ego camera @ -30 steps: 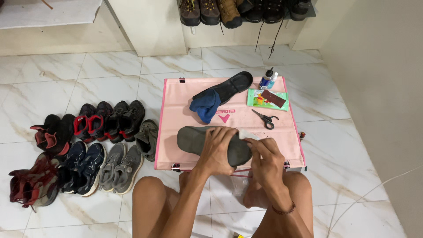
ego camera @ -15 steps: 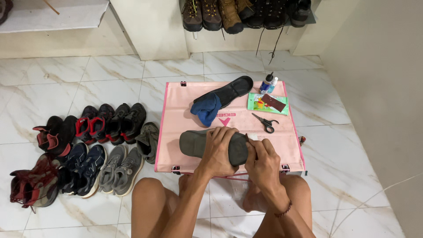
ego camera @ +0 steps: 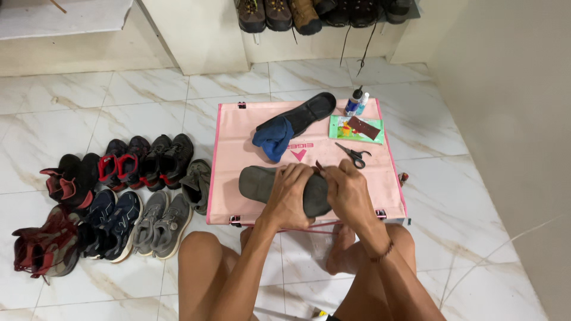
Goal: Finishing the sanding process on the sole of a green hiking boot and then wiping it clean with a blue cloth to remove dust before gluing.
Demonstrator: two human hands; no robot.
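Observation:
A dark grey shoe insole (ego camera: 262, 183) lies across the near half of a pink mat (ego camera: 238, 137) on the tiled floor. My left hand (ego camera: 292, 190) presses down on the insole's middle. My right hand (ego camera: 347, 191) grips its right end, with a small dark piece pinched up between the fingertips of both hands. A second black insole (ego camera: 306, 113) lies at the far side of the mat with a blue cloth (ego camera: 273, 138) over its left end.
Scissors (ego camera: 354, 156), a green packet with a brown patch (ego camera: 355, 128) and two small bottles (ego camera: 355, 101) sit on the mat's right side. Several pairs of shoes (ego camera: 119, 190) line the floor to the left. Boots (ego camera: 285, 13) stand on a rack at the back. My bare knees are in front.
The view has shifted slightly downward. Both hands have stayed on the grey insole, with the fingertips drawn closer together at its top edge.

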